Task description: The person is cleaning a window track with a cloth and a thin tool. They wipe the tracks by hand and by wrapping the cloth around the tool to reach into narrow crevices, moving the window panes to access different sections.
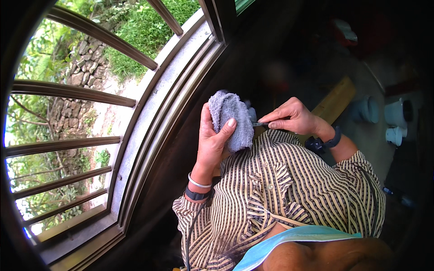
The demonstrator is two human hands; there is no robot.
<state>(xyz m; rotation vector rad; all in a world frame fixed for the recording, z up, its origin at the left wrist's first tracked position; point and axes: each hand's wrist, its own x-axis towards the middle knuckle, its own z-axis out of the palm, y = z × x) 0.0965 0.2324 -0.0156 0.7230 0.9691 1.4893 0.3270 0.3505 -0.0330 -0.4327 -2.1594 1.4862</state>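
Observation:
My left hand (212, 144) grips a folded grey terry cloth (234, 118), thumb pressed over its front and fingers behind it. Just right of the cloth, my right hand (291, 117) pinches a thin dark strip or tool (260, 124) between thumb and fingers. Its inner end meets the cloth's right edge, and I cannot tell what it is. A blurred bluish-grey thing shows partly behind the cloth; its form is hidden. Both hands are in front of my striped shirt.
On the left is a window with metal bars (101, 40) and a pale sill (145, 105). A wooden board (334, 100) lies at the right, near a bluish bucket (368, 110) and white containers (395, 111). Cables run along both sleeves.

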